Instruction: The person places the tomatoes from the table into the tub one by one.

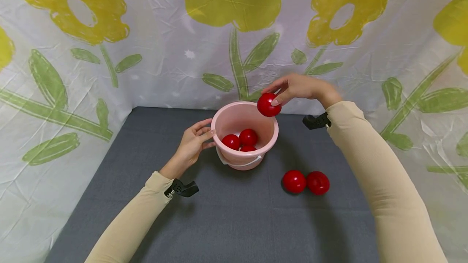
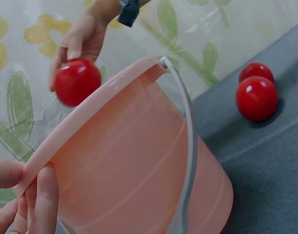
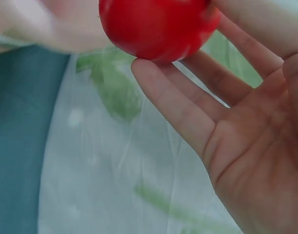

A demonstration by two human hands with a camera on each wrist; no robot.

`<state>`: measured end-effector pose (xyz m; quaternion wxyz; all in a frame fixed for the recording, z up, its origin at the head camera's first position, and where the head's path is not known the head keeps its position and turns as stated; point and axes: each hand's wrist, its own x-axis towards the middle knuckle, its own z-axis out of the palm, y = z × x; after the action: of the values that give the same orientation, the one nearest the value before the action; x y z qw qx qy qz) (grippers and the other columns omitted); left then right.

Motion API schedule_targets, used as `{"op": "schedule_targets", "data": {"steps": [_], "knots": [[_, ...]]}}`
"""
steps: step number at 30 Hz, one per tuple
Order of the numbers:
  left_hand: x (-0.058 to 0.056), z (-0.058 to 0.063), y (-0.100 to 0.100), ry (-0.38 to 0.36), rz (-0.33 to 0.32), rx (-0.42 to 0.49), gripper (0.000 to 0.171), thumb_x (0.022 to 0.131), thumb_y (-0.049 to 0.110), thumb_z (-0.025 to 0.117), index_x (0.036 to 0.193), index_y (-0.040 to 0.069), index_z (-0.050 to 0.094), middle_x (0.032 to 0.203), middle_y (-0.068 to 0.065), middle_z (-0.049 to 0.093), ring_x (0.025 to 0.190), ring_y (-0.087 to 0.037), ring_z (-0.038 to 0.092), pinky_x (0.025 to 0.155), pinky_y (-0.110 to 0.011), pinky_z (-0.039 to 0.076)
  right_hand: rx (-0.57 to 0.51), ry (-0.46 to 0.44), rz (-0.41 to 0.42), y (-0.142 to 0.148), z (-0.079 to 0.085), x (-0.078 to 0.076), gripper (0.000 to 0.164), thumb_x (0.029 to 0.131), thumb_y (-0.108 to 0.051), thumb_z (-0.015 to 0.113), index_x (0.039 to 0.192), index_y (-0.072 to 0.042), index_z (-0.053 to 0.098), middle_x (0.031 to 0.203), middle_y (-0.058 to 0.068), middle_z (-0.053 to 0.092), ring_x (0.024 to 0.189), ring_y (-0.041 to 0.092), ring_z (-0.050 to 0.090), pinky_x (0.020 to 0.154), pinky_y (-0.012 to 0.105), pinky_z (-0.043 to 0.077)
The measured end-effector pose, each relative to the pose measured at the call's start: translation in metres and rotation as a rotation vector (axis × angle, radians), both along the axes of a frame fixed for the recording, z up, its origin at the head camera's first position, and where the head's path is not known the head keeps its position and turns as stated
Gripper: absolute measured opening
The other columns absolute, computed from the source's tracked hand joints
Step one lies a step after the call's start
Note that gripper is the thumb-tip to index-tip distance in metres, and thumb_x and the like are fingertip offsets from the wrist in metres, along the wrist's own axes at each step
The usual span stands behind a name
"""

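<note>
My left hand point(image 1: 189, 148) pinches the left rim of a pink bucket point(image 1: 241, 159), thumb on one side of the rim and fingers on the other. The bucket stands upright, its pale handle point(image 2: 189, 141) hanging down the front. Over its right back rim my right hand point(image 1: 297, 88) holds a glossy red round fruit point(image 1: 268, 104) between thumb and fingertips. In the right wrist view, this fruit point(image 3: 156, 27) touches the fingertips, clear of the palm. Several similar red fruits point(image 1: 248, 137) lie inside the bucket.
Two more red fruits, one on the left point(image 1: 294, 182) and a dimpled one on the right point(image 1: 318, 182), lie close together on the dark grey tabletop point(image 1: 234, 222), right of the bucket. A flower-printed curtain point(image 1: 164, 52) hangs behind and along the sides.
</note>
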<state>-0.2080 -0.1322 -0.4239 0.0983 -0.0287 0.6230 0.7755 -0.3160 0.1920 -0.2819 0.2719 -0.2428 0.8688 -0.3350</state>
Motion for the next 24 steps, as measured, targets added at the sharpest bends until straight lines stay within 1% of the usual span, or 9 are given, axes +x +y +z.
{"op": "schedule_targets", "data": {"steps": [5, 12, 14, 18, 22, 24], "knots": [[0.001, 0.002, 0.000, -0.001, 0.003, -0.008, 0.054, 0.094, 0.003, 0.065, 0.144, 0.005, 0.046, 0.096, 0.001, 0.060, 0.079, -0.005, 0.067, 0.067, -0.022, 0.062, 0.004, -0.023, 0.037, -0.026, -0.003, -0.004, 0.048, 0.088, -0.021, 0.074, 0.135, -0.021, 0.062, 0.132, 0.007, 0.065, 0.116, 0.024, 0.064, 0.094, 0.043, 0.059], [0.001, 0.000, 0.000, -0.007, 0.004, 0.001, 0.054, 0.093, 0.003, 0.065, 0.144, 0.005, 0.047, 0.096, 0.000, 0.060, 0.078, -0.005, 0.067, 0.067, -0.023, 0.062, 0.023, -0.045, 0.093, -0.056, -0.012, -0.006, 0.052, 0.087, -0.020, 0.075, 0.137, -0.016, 0.061, 0.133, 0.009, 0.064, 0.120, 0.027, 0.061, 0.095, 0.044, 0.059], [0.000, 0.000, 0.000, -0.005, 0.001, 0.004, 0.054, 0.093, 0.003, 0.066, 0.144, 0.005, 0.046, 0.096, 0.000, 0.061, 0.078, -0.005, 0.067, 0.068, -0.023, 0.062, 0.035, -0.051, 0.104, -0.061, -0.015, -0.006, 0.052, 0.087, -0.020, 0.074, 0.137, -0.015, 0.060, 0.134, 0.010, 0.063, 0.122, 0.028, 0.059, 0.096, 0.044, 0.058], [0.000, 0.000, 0.000, 0.003, -0.002, 0.013, 0.054, 0.093, 0.002, 0.065, 0.144, 0.004, 0.046, 0.094, 0.002, 0.063, 0.078, -0.005, 0.066, 0.068, -0.023, 0.062, 0.076, -0.056, 0.112, -0.070, -0.020, -0.005, 0.051, 0.087, -0.018, 0.074, 0.136, -0.017, 0.061, 0.134, 0.010, 0.062, 0.121, 0.028, 0.057, 0.096, 0.043, 0.058], [0.001, 0.001, 0.000, 0.005, 0.001, 0.008, 0.052, 0.095, 0.000, 0.062, 0.144, 0.004, 0.046, 0.091, 0.004, 0.062, 0.077, -0.005, 0.066, 0.067, -0.022, 0.062, 0.083, -0.077, 0.130, -0.076, -0.026, -0.006, 0.051, 0.087, -0.015, 0.074, 0.136, -0.016, 0.061, 0.133, 0.010, 0.062, 0.120, 0.028, 0.057, 0.096, 0.044, 0.058], [0.001, 0.001, 0.000, 0.003, 0.004, 0.004, 0.052, 0.094, 0.001, 0.063, 0.144, 0.004, 0.046, 0.092, 0.003, 0.062, 0.077, -0.005, 0.066, 0.067, -0.022, 0.062, 0.080, -0.080, 0.141, -0.079, -0.028, -0.006, 0.050, 0.088, -0.014, 0.074, 0.136, -0.015, 0.061, 0.134, 0.010, 0.063, 0.119, 0.028, 0.059, 0.096, 0.044, 0.058]]}}
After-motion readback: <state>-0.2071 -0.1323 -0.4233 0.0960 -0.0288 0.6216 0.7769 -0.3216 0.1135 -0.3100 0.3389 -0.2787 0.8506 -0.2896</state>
